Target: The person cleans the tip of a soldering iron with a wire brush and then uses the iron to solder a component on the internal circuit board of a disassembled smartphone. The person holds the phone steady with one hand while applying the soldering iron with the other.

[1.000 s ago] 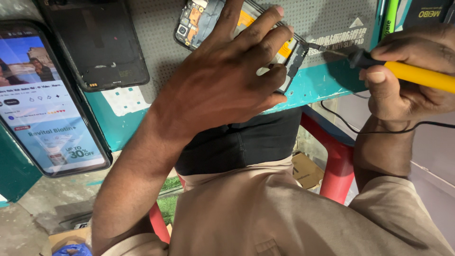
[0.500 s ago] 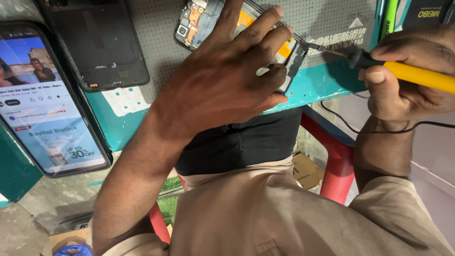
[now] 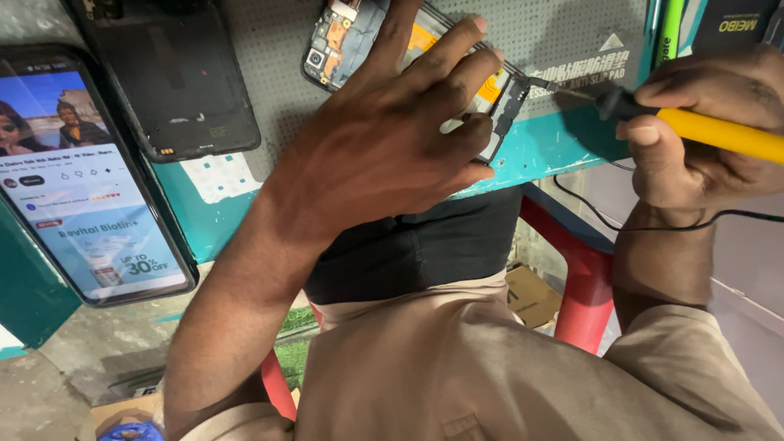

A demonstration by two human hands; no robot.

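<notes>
An opened phone [image 3: 339,41] with its circuit board bare lies on a grey dotted anti-slip mat [image 3: 563,37]. My left hand [image 3: 392,139] is spread flat over it, fingers apart, pressing it down. My right hand [image 3: 702,131] grips a soldering iron [image 3: 710,131] with a yellow handle and black collar. Its thin metal tip reaches left to the phone's lower end, beside my left fingertips.
A black phone back cover [image 3: 175,77] lies on the mat at top left. A lit phone [image 3: 77,180] showing a video page stands at the left edge. The teal bench edge [image 3: 539,151], a black cable [image 3: 604,216] and a red stool frame [image 3: 584,278] are below.
</notes>
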